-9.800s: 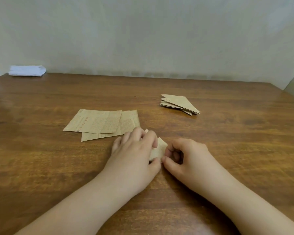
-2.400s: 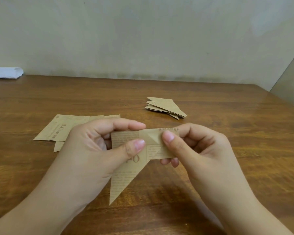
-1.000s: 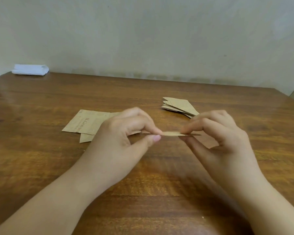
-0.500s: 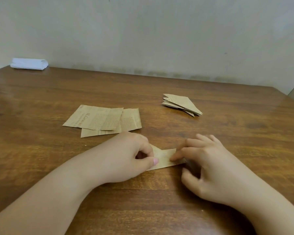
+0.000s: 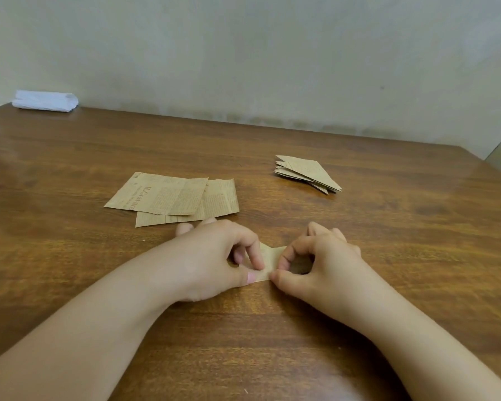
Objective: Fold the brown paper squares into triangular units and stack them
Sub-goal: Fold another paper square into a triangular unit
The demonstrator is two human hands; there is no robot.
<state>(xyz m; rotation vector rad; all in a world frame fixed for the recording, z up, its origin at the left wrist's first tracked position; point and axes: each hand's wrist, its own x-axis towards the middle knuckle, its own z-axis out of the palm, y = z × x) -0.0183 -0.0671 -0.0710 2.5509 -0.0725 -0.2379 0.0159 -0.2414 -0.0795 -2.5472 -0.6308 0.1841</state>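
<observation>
1. Brown printed paper, partly folded into a small unit [image 5: 269, 260], lies flat on the wooden tabletop [image 5: 388, 270] between the two hands, near the front edge of the view.
2. Left hand [image 5: 214, 259] has its fingers curled down onto the left part of the piece, forefinger and thumb tip pressing it against the wood.
3. Right hand [image 5: 318, 261] is curled likewise over the right part, thumb tip at the near edge and forefinger on the top edge; how much paper sits beneath it cannot be told.
4. Step in hand, as I judge it: pressing a crease into the current unit, which is not yet a finished triangle to my eye.
5. Unfolded brown sheets [image 5: 171, 198] wait behind the left hand, overlapping one another; at least two show.
6. Finished triangular units form a low stack [image 5: 307, 173] farther back and to the right, well apart from the hands.
7. Next move probably calls for firm, even pressure along the fold line, then carrying the unit across to the stack and setting it squarely on top so the pile does not slide.
8. White folded cloth [image 5: 45, 101] rests at the far left corner, uninvolved.
</observation>
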